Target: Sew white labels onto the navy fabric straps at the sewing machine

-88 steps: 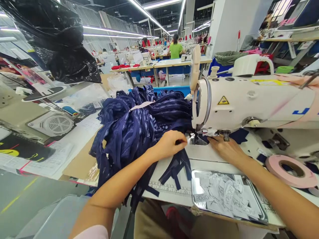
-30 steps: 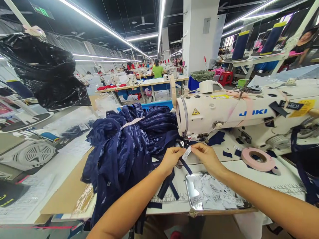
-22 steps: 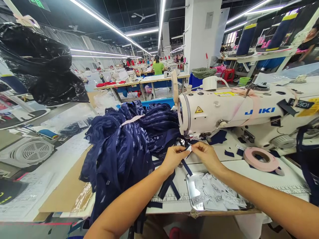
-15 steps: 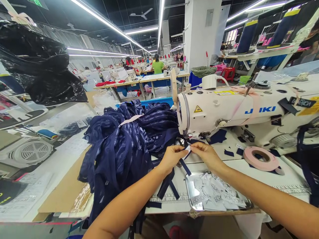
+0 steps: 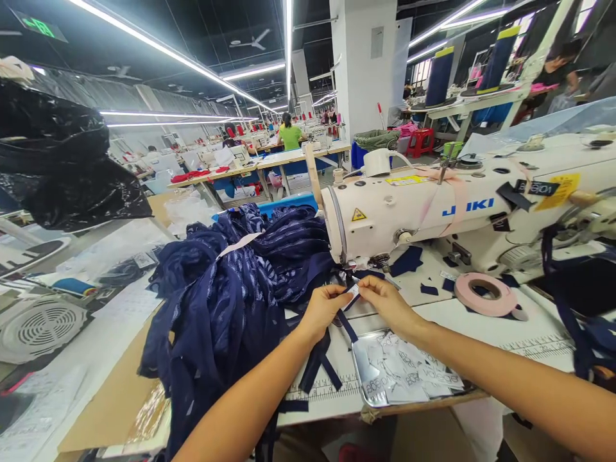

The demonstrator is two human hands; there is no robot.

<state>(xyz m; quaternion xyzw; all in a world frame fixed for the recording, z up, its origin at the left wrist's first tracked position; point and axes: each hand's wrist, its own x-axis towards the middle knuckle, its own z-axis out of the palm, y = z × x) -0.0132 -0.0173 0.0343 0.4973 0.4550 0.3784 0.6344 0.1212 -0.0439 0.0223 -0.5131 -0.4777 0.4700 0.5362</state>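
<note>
A small white label [image 5: 355, 289] is pinched between my two hands, with a navy fabric strip [image 5: 347, 326] just beneath it. My left hand [image 5: 323, 310] grips the label's left side between thumb and fingers. On its right side, the fingertips of my right hand [image 5: 385, 301] close on it. Both hands are just in front of the needle area of a white sewing machine [image 5: 375, 221]. Left of them lies a large heap of navy garments [image 5: 216, 308], tied with a pale strip [image 5: 240, 244]. A metal tray [image 5: 364, 367] of printed white labels [image 5: 409, 369] sits below my right hand.
A roll of pink tape [image 5: 509, 296] and navy scraps [image 5: 428, 290] lie on the table to the right. A ruler strip [image 5: 317, 388] runs along the front edge. A black plastic bag [image 5: 72, 154] hangs at the left. A person in green [image 5: 290, 136] sits farther back.
The camera view has turned slightly to the right, so the scene sits farther left. Both hands keep hold of the label, which shows flatter between the fingers.
</note>
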